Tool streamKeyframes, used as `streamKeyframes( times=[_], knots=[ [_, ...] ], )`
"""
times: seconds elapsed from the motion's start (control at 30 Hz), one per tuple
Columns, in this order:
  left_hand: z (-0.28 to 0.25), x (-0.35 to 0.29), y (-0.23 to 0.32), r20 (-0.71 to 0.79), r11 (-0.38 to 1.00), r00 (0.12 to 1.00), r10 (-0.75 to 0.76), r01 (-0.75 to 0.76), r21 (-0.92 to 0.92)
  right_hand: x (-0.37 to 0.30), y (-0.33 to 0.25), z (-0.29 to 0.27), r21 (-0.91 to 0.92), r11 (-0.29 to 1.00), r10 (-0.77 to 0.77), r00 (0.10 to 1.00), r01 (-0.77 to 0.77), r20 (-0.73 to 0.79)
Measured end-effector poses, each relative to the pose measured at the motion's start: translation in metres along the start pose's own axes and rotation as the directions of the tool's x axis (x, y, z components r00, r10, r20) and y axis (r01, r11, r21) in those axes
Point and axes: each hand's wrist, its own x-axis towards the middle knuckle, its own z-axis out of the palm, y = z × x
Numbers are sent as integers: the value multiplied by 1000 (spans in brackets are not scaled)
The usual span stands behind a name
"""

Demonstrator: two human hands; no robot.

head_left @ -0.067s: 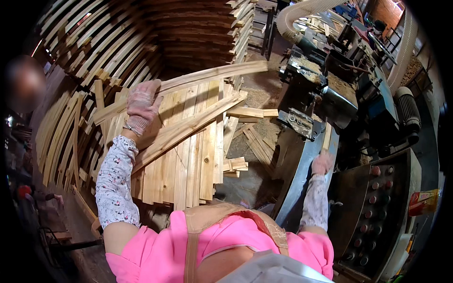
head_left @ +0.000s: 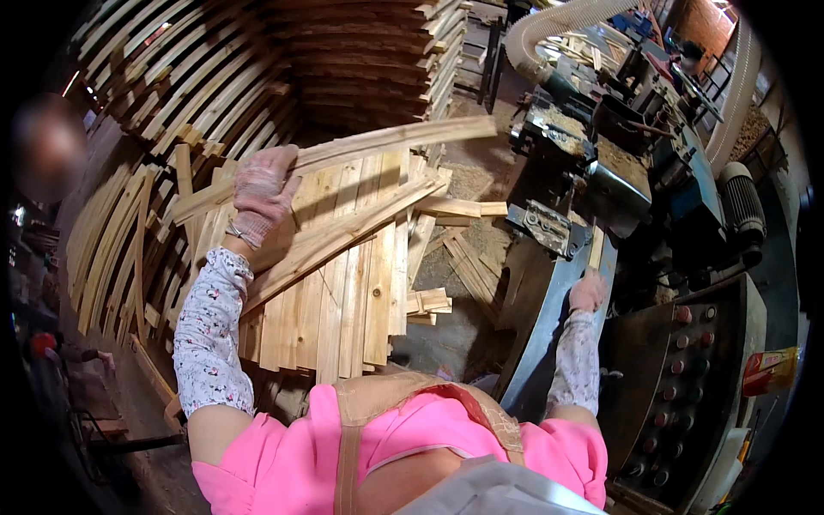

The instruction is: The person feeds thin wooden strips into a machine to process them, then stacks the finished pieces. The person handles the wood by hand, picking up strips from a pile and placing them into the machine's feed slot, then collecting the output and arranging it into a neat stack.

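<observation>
My left hand [head_left: 264, 190], in a pinkish knit glove, is closed around a long wooden board [head_left: 390, 140] held slantwise above a stack of pale planks [head_left: 343, 318]. Another board [head_left: 343, 236] lies diagonally across that stack, just below the held one. On the right, my gloved right hand [head_left: 587, 293] is closed on the near end of a narrow wooden strip [head_left: 596, 249]. The strip lies along the metal bed [head_left: 536, 313] of a woodworking machine [head_left: 601, 163], its far end towards the machine head. The right fingertips are partly hidden.
Tall stacks of curved wooden pieces [head_left: 112, 249] stand at left and behind. Loose offcuts [head_left: 468, 266] lie on the floor between planks and machine. A control box with several buttons [head_left: 678, 386] is at right. A ribbed hose [head_left: 528, 43] arches over the machine.
The board in my left hand has shifted slightly right and downward at its far end. My right hand has edged forward along the metal bed.
</observation>
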Motion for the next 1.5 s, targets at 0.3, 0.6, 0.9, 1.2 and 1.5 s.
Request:
streamKeyframes(
  times=[0.3, 0.6, 0.9, 1.2, 1.5],
  knots=[
    [6, 48, 72, -87, 724, 722, 687, -690, -4, -50, -236, -242, 525, 290, -662, 564, 800, -493],
    [15, -13, 77, 176, 885, 940, 294, -198, -422, -168, -114, -179, 902, 300, -29, 943, -309, 333],
    [0, -170, -15, 494, 942, 845, -207, 308, -132, -282, 15, -90, 93, 980, 175, 984, -179, 41],
    [9, -172, -24, 356, 937, 906, -229, 304, -172, -254, -3, -73, 108, 976, -190, 982, 188, 6],
    [5, -93, 12, 179, 977, 979, 100, -62, -204, -80, 4, -21, 134, 982, -117, 989, 129, -95]
  ],
)
